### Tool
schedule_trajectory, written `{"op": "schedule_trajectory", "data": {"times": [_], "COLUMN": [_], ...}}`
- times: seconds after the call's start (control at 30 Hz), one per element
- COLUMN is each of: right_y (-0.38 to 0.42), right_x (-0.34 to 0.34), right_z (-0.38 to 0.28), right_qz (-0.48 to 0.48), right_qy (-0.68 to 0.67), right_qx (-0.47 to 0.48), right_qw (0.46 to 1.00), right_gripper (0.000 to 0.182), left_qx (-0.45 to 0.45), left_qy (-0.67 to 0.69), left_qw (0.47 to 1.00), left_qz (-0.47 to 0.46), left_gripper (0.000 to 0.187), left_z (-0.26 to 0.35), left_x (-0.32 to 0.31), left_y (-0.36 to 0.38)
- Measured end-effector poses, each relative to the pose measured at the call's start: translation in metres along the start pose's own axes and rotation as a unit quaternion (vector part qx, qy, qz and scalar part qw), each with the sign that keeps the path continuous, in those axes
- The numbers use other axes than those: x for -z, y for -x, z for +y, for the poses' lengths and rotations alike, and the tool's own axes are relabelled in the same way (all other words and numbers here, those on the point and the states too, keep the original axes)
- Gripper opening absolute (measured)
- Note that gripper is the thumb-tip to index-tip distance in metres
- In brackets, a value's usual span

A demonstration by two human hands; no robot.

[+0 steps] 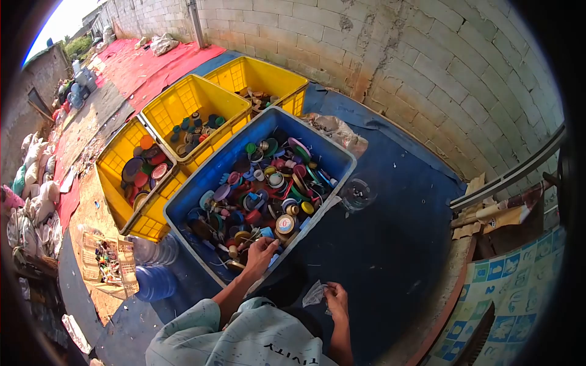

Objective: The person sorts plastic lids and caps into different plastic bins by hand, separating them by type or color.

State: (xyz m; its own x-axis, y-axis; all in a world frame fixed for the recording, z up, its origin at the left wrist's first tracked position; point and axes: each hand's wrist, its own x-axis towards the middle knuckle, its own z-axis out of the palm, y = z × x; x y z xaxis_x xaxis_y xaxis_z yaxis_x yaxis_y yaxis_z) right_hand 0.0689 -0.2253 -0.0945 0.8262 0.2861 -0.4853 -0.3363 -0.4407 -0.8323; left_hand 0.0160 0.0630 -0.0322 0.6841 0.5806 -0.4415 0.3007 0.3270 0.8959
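Note:
In front of me stands a large blue bin (339, 160) heaped with mixed plastic caps and lids (250, 198). My left hand (261, 254) reaches over its near side, fingers bent together at the caps; what they hold, if anything, is too small to make out. A round tan lid (285, 224) and a light blue cap (267, 232) lie just beyond those fingertips. Outside the bin, low over the dark blue ground sheet, my right hand (336, 300) is closed on a crumpled piece of clear plastic (314, 294).
Yellow crates (204, 91) with sorted caps stand behind and left of the bin. A clear round container (358, 194) sits to its right. At left are a small basket of bits (91, 259) and a blue water jug (155, 283). A block wall (390, 61) runs behind.

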Motion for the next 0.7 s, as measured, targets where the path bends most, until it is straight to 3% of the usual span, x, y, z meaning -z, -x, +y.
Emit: {"op": "schedule_trajectory", "data": {"times": [0.1,0.13,0.23,0.4,0.57,0.7], "right_y": [-0.052,-0.066,-0.113,-0.197,-0.257,-0.283], "right_x": [0.024,0.034,0.059,0.093,0.084,0.059], "right_z": [-0.028,-0.046,-0.104,-0.192,-0.261,-0.311], "right_qz": [-0.018,-0.032,-0.065,-0.029,-0.027,-0.125], "right_qy": [0.062,0.082,0.12,0.203,0.16,0.176], "right_qx": [0.037,0.041,0.051,0.131,0.195,0.265], "right_qw": [0.997,0.995,0.989,0.97,0.967,0.94], "right_gripper": [0.03,0.03,0.032,0.031,0.027,0.024], "left_qx": [-0.01,0.044,0.021,0.042,0.061,0.088], "left_qy": [-0.012,0.027,0.009,-0.071,-0.172,-0.241], "left_qw": [0.999,0.998,0.997,0.981,0.958,0.932], "left_qz": [0.039,0.023,0.08,0.174,0.221,0.256], "left_gripper": [0.021,0.023,0.027,0.035,0.048,0.052], "left_z": [-0.018,0.012,0.001,0.012,0.006,0.032], "left_x": [-0.025,-0.034,-0.051,-0.078,-0.098,-0.109], "left_y": [-0.065,-0.069,-0.133,-0.207,-0.249,-0.255]}}
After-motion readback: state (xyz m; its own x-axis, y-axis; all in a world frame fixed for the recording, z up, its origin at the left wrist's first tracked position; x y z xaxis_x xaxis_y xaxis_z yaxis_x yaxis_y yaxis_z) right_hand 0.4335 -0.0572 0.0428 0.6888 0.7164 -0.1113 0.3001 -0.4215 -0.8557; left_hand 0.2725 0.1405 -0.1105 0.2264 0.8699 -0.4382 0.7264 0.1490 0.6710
